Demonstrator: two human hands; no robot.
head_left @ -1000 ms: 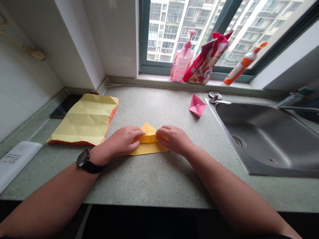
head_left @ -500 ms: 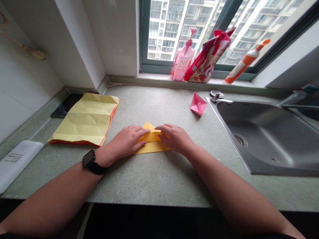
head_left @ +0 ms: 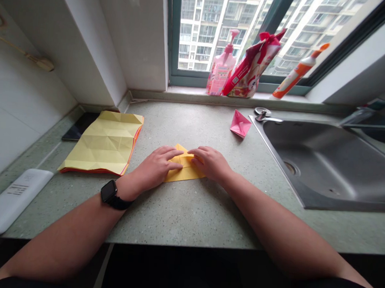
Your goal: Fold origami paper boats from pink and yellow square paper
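Observation:
A folded yellow-orange sheet of origami paper (head_left: 186, 175) lies on the counter between my hands, its pointed tip facing the window. My left hand (head_left: 157, 165), with a black watch on the wrist, rests on the paper's left part, fingers stretched and thumb apart from them. On the right side, my right hand (head_left: 212, 163) has a raised flap of the paper between its thumb and fingers. Part of the sheet is hidden under both hands. Beyond my right hand sits a pink folded paper piece (head_left: 240, 124).
At left, a stack of creased paper (head_left: 106, 143) with a pale yellow top sheet partly covers a dark flat device (head_left: 79, 127). A white power bank (head_left: 14, 200) lies nearer me. To the right is a steel sink (head_left: 298, 201). A pump bottle (head_left: 221, 72) stands on the sill.
The raised flap on the orange paper now lies lower and flatter. My left fingers have shifted slightly right over it, while my right hand stays at the right side.

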